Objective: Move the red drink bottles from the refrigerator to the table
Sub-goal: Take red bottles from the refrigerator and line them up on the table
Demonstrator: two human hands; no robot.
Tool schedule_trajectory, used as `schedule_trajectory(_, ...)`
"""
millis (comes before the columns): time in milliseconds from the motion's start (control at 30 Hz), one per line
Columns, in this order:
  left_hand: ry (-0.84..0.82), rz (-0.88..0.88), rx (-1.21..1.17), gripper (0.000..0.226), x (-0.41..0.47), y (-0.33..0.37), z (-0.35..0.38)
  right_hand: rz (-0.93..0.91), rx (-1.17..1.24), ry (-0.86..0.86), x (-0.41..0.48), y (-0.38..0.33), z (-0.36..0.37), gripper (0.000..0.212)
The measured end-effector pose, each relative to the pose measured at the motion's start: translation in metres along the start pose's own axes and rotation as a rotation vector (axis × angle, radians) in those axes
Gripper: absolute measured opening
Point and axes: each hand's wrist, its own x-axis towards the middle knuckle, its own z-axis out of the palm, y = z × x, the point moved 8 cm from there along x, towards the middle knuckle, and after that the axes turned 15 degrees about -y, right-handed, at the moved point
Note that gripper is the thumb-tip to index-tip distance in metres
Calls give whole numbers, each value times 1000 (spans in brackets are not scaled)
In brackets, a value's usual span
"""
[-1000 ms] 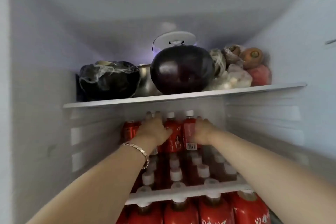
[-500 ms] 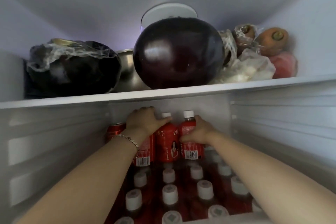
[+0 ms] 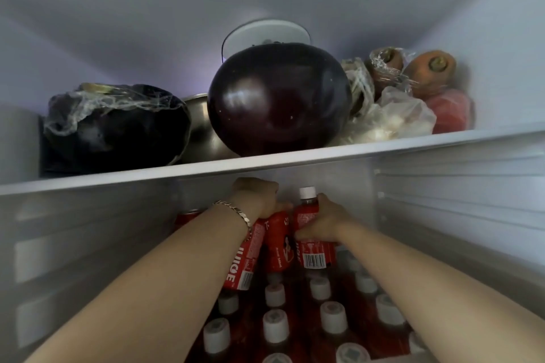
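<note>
Gripping red drink bottles (image 3: 278,244) deep inside the refrigerator (image 3: 88,23), just under the shelf (image 3: 295,163).
Left hand (image 3: 256,200) curls over the tops of two, right hand (image 3: 321,221) wraps a third; capped bottles (image 3: 274,327) stand in rows nearer the camera, eggplant (image 3: 280,100) on the shelf above.

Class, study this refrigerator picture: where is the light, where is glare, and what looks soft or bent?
Head view: cool glow behind the eggplant, soft highlights on its skin; dimmer under the shelf edge, which slants with the wide lens; side walls smeared; near bottle caps soft, the barcode on the red bottle in the right hand crisper.
</note>
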Motion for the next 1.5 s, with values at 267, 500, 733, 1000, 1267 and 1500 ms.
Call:
schedule_trajectory(267, 179, -22, -94, 45, -30, -9, -9, 26, -19, 49, -13, -3, -2, 75)
schedule_trajectory(500, 243, 13, 83, 44, -77, 5, -22, -21, -44, 239, -68, -16, -9, 67)
schedule_trajectory(733, 383, 84, 228, 39, -145, 32, -39, -142, -231, 320, -149, -34, -24, 71)
schedule_trajectory(1000, 405, -34, 238, 40, -252, 29, -67, -354, -354, 258, -226, -72, -14, 78)
schedule_trajectory(1267, 165, -281, 66, 47, -366, 29, -30, -625, -355, 107, -303, -92, 28, 70)
schedule_trajectory(1500, -89, -487, 2, 48, -491, 32, 20, -721, -239, -237, -376, -111, 124, 59)
